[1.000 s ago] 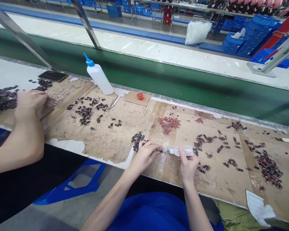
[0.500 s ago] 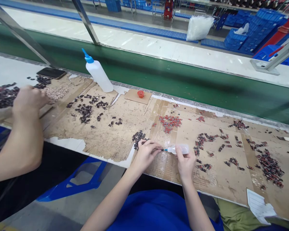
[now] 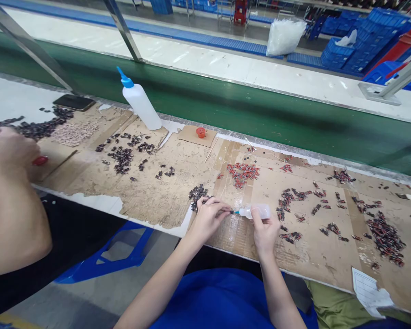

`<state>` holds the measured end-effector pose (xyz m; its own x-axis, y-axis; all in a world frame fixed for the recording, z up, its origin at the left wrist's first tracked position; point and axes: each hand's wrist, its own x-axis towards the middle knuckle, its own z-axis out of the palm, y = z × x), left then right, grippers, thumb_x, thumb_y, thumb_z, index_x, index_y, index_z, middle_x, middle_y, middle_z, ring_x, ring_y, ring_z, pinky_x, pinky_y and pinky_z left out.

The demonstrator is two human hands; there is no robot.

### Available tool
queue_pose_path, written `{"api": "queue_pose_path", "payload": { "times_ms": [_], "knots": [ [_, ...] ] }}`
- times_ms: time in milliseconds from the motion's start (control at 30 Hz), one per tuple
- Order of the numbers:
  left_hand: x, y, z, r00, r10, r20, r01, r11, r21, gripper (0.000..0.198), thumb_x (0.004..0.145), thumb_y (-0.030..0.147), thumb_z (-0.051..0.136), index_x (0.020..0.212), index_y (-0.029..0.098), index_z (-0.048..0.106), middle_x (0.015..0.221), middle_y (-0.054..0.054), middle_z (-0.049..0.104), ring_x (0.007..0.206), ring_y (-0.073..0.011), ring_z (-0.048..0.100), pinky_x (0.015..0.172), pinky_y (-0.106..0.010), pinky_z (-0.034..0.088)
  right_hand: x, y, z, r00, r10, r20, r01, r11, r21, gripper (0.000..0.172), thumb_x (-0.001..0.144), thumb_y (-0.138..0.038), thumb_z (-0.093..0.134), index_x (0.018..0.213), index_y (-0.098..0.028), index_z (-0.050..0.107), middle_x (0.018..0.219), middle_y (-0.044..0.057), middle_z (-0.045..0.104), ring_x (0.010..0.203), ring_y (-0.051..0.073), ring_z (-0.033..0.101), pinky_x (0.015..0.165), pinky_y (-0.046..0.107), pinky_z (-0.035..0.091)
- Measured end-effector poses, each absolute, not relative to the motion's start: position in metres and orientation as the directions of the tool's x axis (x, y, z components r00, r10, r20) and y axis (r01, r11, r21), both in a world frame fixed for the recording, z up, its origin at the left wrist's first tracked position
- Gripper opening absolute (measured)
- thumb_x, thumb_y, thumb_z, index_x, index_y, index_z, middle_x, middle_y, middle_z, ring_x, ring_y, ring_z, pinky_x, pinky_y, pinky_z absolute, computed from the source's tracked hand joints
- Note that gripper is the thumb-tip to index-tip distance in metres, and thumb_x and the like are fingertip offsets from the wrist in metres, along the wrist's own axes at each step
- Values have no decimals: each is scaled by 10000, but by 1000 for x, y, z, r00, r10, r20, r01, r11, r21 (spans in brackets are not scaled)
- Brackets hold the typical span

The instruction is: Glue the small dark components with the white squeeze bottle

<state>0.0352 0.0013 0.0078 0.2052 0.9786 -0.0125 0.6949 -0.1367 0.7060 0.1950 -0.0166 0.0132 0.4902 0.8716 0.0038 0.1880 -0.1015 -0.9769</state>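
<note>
Between its fingertips my left hand (image 3: 210,213) pinches a small dark part (image 3: 231,211). My right hand (image 3: 265,228) is closed round a small clear squeeze bottle (image 3: 260,211) lying nearly level. The bottle's thin teal tip (image 3: 237,212) points left and meets or almost meets the dark part; I cannot tell which. A heap of small dark parts (image 3: 197,194) lies just beyond my left hand, partly hidden by it. Past the bottle is a pile of small red parts (image 3: 242,174). Dark-and-red pieces (image 3: 291,198) lie scattered right of my right hand.
A large white bottle with a blue spout (image 3: 142,107) stands at the back. An orange-red cap (image 3: 200,132) sits on a cardboard piece. A co-worker's hand (image 3: 12,148) is at the far left, near a phone (image 3: 74,102). A larger pile (image 3: 385,240) lies right.
The co-worker's arm at the left has drawn back leftward, and a red object now shows beside that hand. My two hands hold almost the same position; the view has shifted slightly.
</note>
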Motion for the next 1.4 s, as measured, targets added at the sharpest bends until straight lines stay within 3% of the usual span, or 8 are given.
{"api": "queue_pose_path", "payload": {
  "times_ms": [400,600,667,767,867,1100,1233,1400],
  "knots": [
    [40,3,21,181,977,-110,705,-51,707,99,810,145,683,840,234,712,917,-3,771,988,-202,640,1004,-449,247,195,-17,14,512,859,-18,170,-122,-978,372,671,-482,655,493,-177,537,461,-9,515,456,129,466,455,252,389],
    [40,2,14,251,965,-75,726,-137,674,165,864,140,602,906,255,712,955,-14,756,1010,-226,585,962,-451,266,219,-14,11,522,835,-170,95,-256,-962,481,585,-633,674,597,-158,600,514,25,585,471,161,511,477,281,391],
    [41,1,10,270,961,-58,739,-168,653,184,876,133,579,923,250,713,979,-30,745,1029,-238,563,943,-442,280,231,-13,15,507,841,-187,171,-311,-935,582,567,-684,658,757,-134,645,544,30,607,485,184,533,499,298,400],
    [41,0,6,242,969,-44,758,-160,632,198,882,113,564,916,238,713,988,-44,734,1033,-244,549,913,-425,294,244,-12,30,513,851,-109,483,-392,-783,760,646,-697,606,1117,-101,604,540,13,599,555,239,576,575,327,408],
    [36,-3,5,228,974,1,740,-173,650,191,896,128,556,920,240,709,996,-37,731,1035,-237,548,897,-408,299,248,-7,47,495,869,-18,746,-435,-503,632,788,-653,510,1148,-144,618,525,14,572,583,257,577,607,329,382],
    [21,-8,11,197,971,139,685,-238,689,198,921,157,529,936,250,703,937,-25,748,991,-216,580,892,-395,301,229,55,43,-40,995,91,886,77,-457,190,866,-256,567,945,-215,734,866,73,696,773,205,642,739,302,457],
    [19,-9,12,171,971,167,676,-239,697,186,908,152,549,942,244,707,934,-27,757,980,-220,603,889,-404,315,216,91,35,-220,975,5,927,211,-311,150,831,-151,620,871,-221,746,986,76,695,985,228,616,820,304,462],
    [19,-9,8,108,972,207,635,-227,738,173,882,136,580,925,236,714,926,-31,767,968,-231,639,885,-421,357,212,97,33,-292,956,-41,936,276,-218,119,849,-147,609,839,-199,716,933,94,691,961,232,612,793,306,471]
  ]
}}
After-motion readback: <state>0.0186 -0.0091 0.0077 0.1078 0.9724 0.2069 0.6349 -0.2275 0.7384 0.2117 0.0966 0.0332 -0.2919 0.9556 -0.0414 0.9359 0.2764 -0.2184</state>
